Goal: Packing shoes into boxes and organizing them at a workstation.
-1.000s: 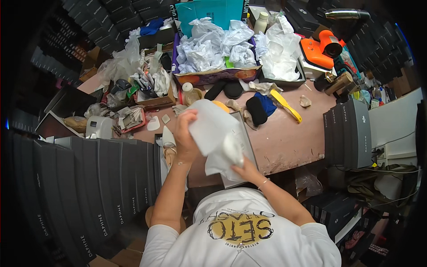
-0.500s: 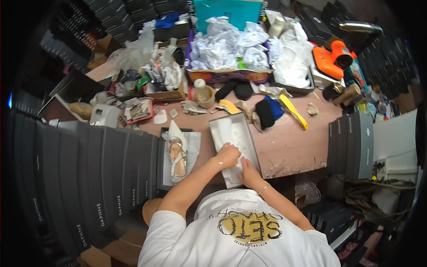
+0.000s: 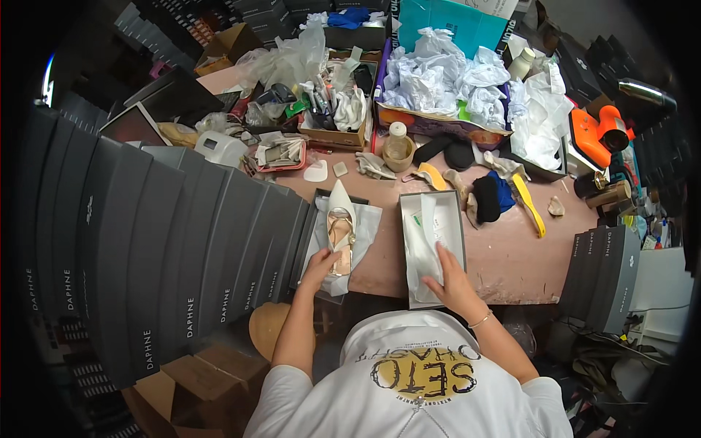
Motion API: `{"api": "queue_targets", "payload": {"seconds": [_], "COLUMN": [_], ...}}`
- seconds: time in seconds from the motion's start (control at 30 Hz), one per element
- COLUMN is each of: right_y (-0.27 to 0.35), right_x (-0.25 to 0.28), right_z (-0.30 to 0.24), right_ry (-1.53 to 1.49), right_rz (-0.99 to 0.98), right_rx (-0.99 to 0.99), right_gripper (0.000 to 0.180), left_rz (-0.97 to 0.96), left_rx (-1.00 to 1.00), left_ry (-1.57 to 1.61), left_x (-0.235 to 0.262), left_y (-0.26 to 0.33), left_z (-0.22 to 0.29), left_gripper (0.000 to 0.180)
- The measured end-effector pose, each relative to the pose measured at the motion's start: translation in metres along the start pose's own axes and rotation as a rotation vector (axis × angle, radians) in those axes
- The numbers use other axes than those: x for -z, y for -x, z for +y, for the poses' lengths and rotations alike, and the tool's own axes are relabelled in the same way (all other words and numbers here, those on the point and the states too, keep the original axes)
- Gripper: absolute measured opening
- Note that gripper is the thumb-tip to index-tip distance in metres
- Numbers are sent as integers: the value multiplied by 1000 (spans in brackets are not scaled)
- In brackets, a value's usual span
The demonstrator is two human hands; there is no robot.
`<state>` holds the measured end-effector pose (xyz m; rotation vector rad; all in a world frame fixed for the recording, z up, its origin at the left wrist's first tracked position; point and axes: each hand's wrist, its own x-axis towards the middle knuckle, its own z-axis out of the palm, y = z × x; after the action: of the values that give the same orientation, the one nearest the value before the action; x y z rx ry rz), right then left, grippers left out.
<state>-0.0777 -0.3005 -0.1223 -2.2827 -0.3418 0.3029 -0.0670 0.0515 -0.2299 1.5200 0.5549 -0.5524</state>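
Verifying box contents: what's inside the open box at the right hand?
White paper lies inside the open box, partly covered by the right hand. Anything under the paper or hand is hidden.

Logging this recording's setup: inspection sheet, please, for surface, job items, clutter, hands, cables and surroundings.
Surface: pinkish table, scuffed near edge.
Job items: white pointed shoe on tissue in left box; right box holds white paper.
Clutter: crumpled paper, yellow tool and orange device toward far side.
Hands: left hand at the shoe's near end; right hand, thumb spread, at the white paper.
Cables: thin cord right of the table.
Surroundings: dark boxes stacked left and right.
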Motion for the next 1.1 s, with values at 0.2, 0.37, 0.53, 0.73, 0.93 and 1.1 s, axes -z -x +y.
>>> {"api": "queue_targets", "payload": {"seconds": [0.2, 0.37, 0.53, 0.73, 0.93, 1.1], "right_y": [-51, -74, -74, -35, 30, 48], "right_x": [-78, -103, -95, -48, 1, 17], "right_z": [-21, -28, -39, -11, 15, 51], "right_ry": [-623, -974, -1257, -1052, -1063, -547], "right_rz": [-397, -356, -187, -26, -22, -166], "right_rx": [-166, -358, -360, -421, -370, -368], "right_gripper": [78, 88, 90, 77, 75, 85], "left_rz": [622, 590, 206, 127, 514, 52], "left_rx": [-502, -732, -746, -345, -611, -316], "left_ry": [-778, -548, -439, -388, -490, -1020], "left_x": [-32, -62, -115, -48, -26, 37], "left_y": [-3, 42, 92, 25, -16, -135], "left_z": [15, 44, 51, 17, 113, 92], "left_gripper": [29, 17, 19, 31, 54, 38]}}
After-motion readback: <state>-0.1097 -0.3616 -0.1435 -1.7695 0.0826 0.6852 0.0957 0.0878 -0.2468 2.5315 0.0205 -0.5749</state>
